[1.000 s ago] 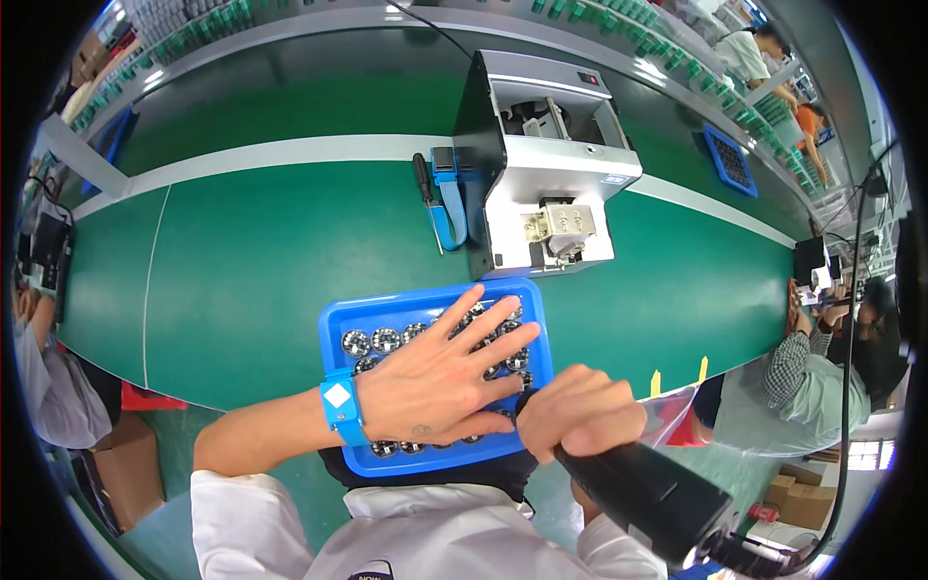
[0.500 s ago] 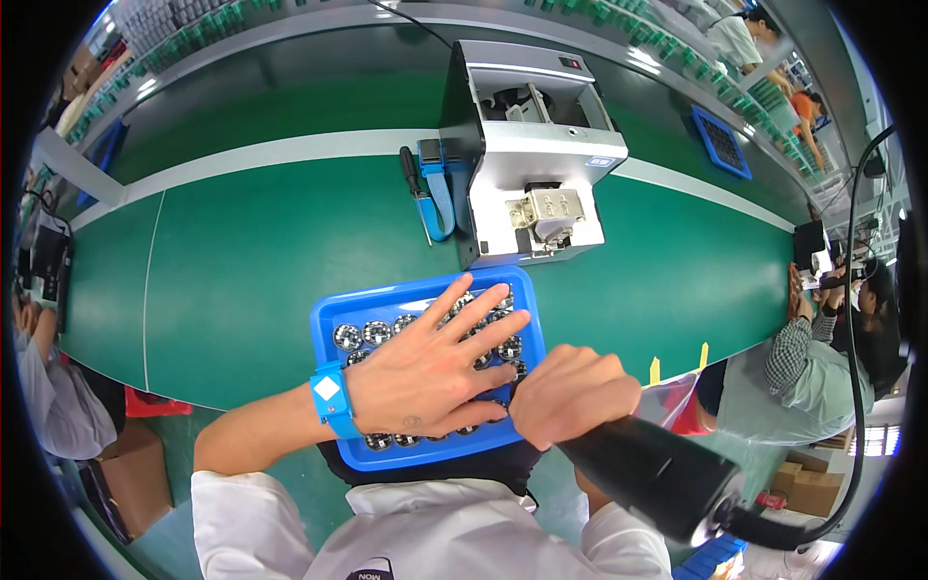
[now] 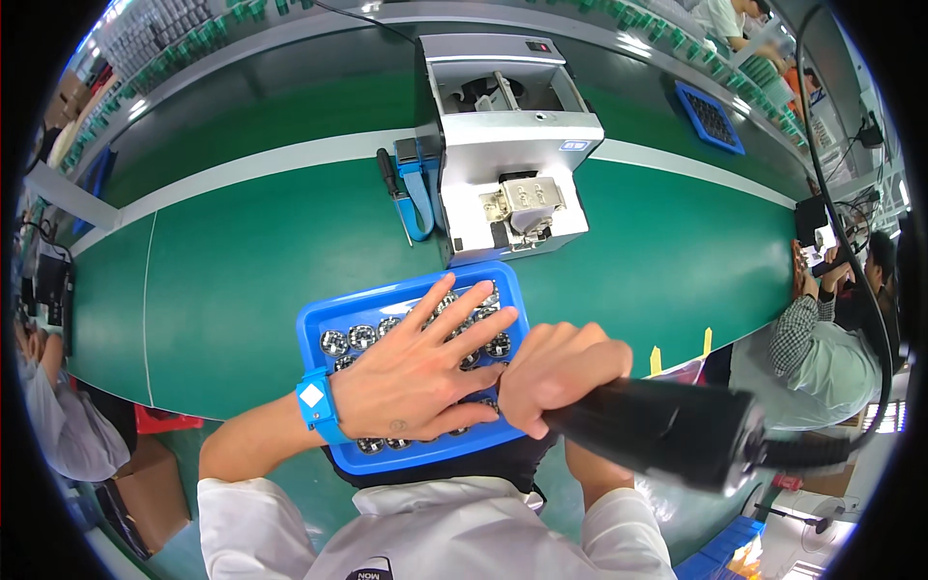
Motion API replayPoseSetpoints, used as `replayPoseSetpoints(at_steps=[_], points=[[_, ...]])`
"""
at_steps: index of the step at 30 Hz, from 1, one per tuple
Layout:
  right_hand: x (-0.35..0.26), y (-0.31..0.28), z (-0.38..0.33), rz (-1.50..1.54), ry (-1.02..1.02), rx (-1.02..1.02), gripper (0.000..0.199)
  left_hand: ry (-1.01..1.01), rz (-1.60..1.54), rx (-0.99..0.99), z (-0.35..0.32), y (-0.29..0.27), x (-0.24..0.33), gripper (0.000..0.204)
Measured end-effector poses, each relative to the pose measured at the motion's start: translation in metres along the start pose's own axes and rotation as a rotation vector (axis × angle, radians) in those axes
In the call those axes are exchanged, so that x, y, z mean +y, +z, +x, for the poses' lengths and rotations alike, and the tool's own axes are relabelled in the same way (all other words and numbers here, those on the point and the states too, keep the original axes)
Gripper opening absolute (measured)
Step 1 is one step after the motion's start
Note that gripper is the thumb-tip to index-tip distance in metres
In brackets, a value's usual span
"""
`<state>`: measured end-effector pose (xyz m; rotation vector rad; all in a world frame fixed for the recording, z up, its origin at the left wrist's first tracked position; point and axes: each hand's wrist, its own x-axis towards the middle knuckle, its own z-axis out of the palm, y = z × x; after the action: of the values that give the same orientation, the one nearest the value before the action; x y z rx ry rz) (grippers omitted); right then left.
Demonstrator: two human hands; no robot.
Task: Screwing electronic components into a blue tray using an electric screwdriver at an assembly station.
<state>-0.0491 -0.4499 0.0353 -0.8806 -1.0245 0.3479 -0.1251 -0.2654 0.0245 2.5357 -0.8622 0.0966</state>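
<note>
My left hand (image 3: 411,377), with a blue strap (image 3: 317,406) around its wrist, lies palm down and fingers spread over a blue tray (image 3: 311,324). Under and around it sit several round, shiny silver-and-black parts (image 3: 362,336), set in rows; the hand hides many of them. My right hand (image 3: 565,372) is wrapped around the front end of a black corded electric screwdriver (image 3: 667,430) at the tray's right side. The tool's tip is hidden by the hand, so I cannot tell whether it touches a part.
Behind the tray stands a grey-and-black machine (image 3: 512,145) with a metal block in front. Left of it lie a black-handled tool (image 3: 389,174) and a blue strap (image 3: 418,198). The cable (image 3: 831,203) arcs along the right. Other people (image 3: 807,333) sit at both sides.
The rear of the screwdriver has swung up and right, and its cable has shifted. My right hand has moved slightly up and left. My left hand stays spread over the tray.
</note>
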Motion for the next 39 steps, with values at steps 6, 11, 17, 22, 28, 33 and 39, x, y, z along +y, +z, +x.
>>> replayPoseSetpoints(at_steps=[6, 11, 17, 22, 28, 33, 39], points=[[-0.011, -0.064, 0.033, 0.394, -0.261, -0.334, 0.061, -0.011, -0.014, -0.012, 0.004, 0.000, 0.002, 0.045], [-0.022, -0.067, 0.083, 0.380, -0.322, -0.082, 0.078, -0.002, -0.040, -0.015, 0.001, 0.004, 0.000, 0.046], [-0.026, -0.076, 0.113, 0.267, -0.165, 0.108, 0.082, -0.125, -0.166, 0.227, -0.002, -0.023, -0.024, 0.030], [-0.018, -0.080, 0.096, 0.229, -0.152, 0.315, 0.079, -0.339, -0.129, 0.247, -0.010, -0.031, -0.043, 0.021], [-0.008, -0.076, 0.102, 0.281, -0.182, 0.153, 0.082, -0.230, -0.186, 0.162, -0.012, -0.037, -0.052, 0.020], [-0.007, -0.066, 0.098, 0.142, -0.242, 0.158, 0.087, -0.151, -0.090, 0.044, -0.013, -0.037, -0.053, 0.032], [-0.013, -0.055, 0.092, 0.070, -0.243, 0.178, 0.094, -0.154, 0.027, 0.016, -0.014, -0.036, -0.046, 0.047]])
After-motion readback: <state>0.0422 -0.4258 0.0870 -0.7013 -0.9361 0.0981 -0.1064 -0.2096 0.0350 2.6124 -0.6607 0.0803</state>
